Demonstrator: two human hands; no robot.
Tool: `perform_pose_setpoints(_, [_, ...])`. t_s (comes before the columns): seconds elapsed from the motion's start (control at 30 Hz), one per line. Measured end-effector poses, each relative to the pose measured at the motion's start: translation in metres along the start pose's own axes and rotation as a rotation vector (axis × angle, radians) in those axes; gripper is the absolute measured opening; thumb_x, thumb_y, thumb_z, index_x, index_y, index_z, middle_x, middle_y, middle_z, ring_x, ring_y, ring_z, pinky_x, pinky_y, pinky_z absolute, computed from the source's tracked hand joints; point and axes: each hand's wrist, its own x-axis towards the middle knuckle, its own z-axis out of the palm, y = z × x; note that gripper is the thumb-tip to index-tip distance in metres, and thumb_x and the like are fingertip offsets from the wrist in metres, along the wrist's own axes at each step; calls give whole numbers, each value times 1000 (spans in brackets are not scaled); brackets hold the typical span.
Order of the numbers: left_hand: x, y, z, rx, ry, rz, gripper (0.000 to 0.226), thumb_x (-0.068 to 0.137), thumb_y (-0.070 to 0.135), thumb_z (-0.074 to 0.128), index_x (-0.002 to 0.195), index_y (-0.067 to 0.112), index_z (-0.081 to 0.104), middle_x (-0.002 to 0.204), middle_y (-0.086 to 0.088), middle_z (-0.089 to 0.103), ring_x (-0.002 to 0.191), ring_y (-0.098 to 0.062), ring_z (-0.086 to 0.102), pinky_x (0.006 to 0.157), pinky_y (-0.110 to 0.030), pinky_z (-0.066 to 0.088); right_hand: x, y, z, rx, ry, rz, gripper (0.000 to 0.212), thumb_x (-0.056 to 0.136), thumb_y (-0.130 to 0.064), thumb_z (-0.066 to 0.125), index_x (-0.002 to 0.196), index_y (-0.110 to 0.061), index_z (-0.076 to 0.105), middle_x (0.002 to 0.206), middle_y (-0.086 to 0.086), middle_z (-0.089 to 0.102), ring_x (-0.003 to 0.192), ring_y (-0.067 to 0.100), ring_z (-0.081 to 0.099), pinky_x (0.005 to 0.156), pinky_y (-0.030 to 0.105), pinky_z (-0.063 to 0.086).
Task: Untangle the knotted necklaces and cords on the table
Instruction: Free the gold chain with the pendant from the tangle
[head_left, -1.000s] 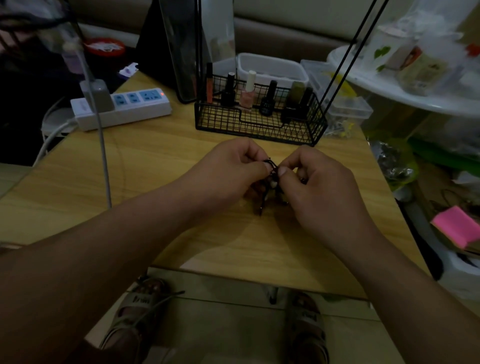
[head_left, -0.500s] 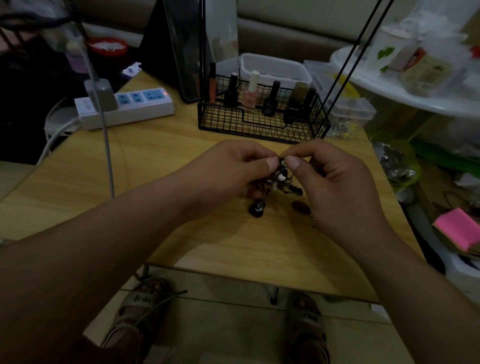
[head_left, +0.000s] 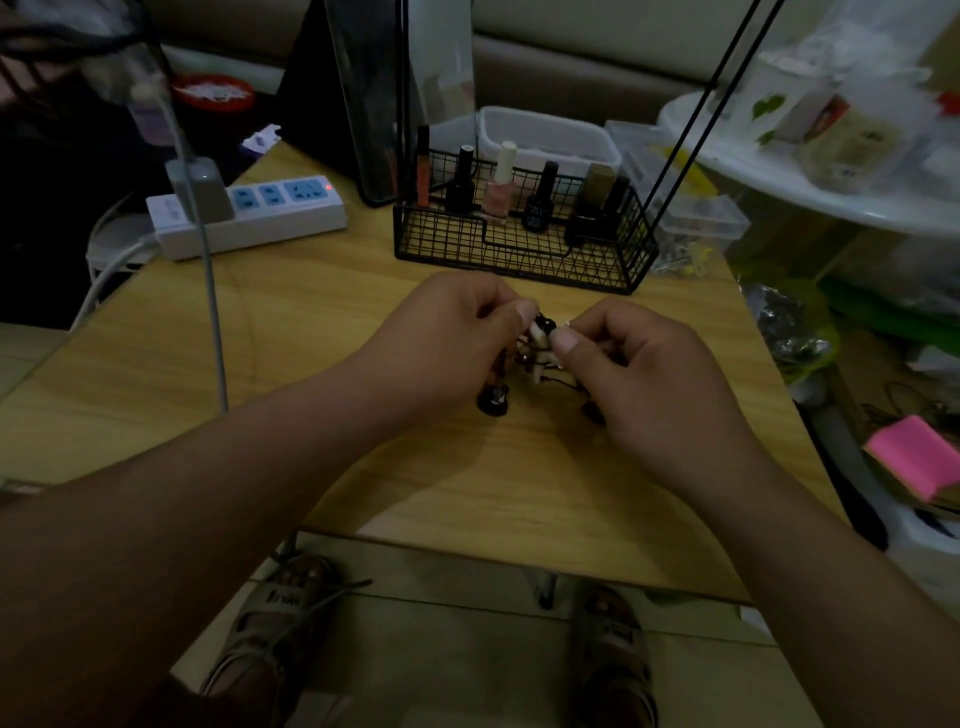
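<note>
You hold the tangle (head_left: 540, 343) between both hands, just above the middle of the table (head_left: 311, 338). Your left hand (head_left: 457, 338) pinches one side of it between thumb and curled fingers. Your right hand (head_left: 639, 374) pinches the other side the same way, its thumb tip pressed right against the knot.

The tangle reads as a tight clump of black cord and pale beads. From it a dark round pendant (head_left: 493, 402) hangs down to the wood below your left hand, and a second dark piece (head_left: 592, 410) shows just under your right hand. A thin strand trails between them.

No cord or necklace lies freed and laid out apart on the table, so I judge that most of the job is left. You look to be picking at the core of the knot, and every strand has yet to be drawn out and separated. How many strands are caught up in it is too small to tell.

Beyond your hands stands a black wire basket (head_left: 519, 260). In it, upright in a row, are an orange tube (head_left: 423, 166) and several polish bottles (head_left: 498, 187), one pink with a pale cap and the rest dark. Just behind the basket sits a white tub (head_left: 550, 135); its contents are hidden. To the right of the basket is a clear lidded box (head_left: 691, 213), with small yellowish bits beneath it, too blurred to name.
</note>
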Motion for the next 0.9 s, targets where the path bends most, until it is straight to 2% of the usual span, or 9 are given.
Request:
perform_pose_setpoints(0.07, [1,-1,-2,-73,-1,-32,24,106,32,58,91,19,70,77,-6,71,71,-20,69,75,-51,61,0,-1,-3,32,20,9,18,100,-35,65,83,-29,68,72,0,64,68,23,61,65,57,57])
perform_pose_setpoints(0.13, [2,-2,-3,-108,-19,-41,25,107,32,57,90,18,70,74,-2,71,71,-23,68,76,-53,61,1,-2,-5,48,23,27,17,100,-32,65,84,-28,69,67,-2,61,64,22,58,64,57,57])
perform_pose_setpoints(0.27, [2,-2,-2,-83,-55,1,23,106,32,58,93,18,70,75,0,71,71,-20,68,71,-44,61,1,-3,-3,59,-18,68,22,98,-42,66,83,-27,70,74,1,66,67,22,62,66,52,57])
perform_pose_setpoints(0.4, [0,1,-2,-105,-134,0,27,108,30,55,96,12,70,77,0,69,71,-14,66,67,-28,57,3,-2,-1,67,-99,117,26,98,-47,63,87,-25,70,69,2,66,57,8,53,55,35,44])
perform_pose_setpoints(0.5, [0,2,-4,-145,-182,-17,27,109,29,53,94,13,69,76,1,68,73,-13,65,69,-28,55,4,-1,-4,141,-187,164,26,97,-51,61,99,-27,69,76,7,69,58,8,51,58,32,41])
perform_pose_setpoints(0.67, [-1,5,-7,-264,-254,-87,31,110,28,49,87,14,64,72,0,63,70,-16,60,67,-32,48,6,-2,-8,316,-273,170,21,102,-36,59,112,-18,63,77,-1,70,50,1,45,47,15,35])
perform_pose_setpoints(0.8, [0,8,-8,-346,-281,-125,34,109,26,46,78,16,57,68,-1,59,66,-18,55,62,-33,41,6,-3,-10,321,-279,138,14,103,-29,60,111,-18,60,71,-6,67,51,0,47,47,14,36])
perform_pose_setpoints(0.9, [2,7,-8,-345,-268,-135,33,103,34,53,72,21,59,70,-2,59,66,-19,53,63,-35,39,6,-5,-12,336,-246,130,10,103,-21,60,110,-14,62,73,-2,66,50,5,44,47,18,36])
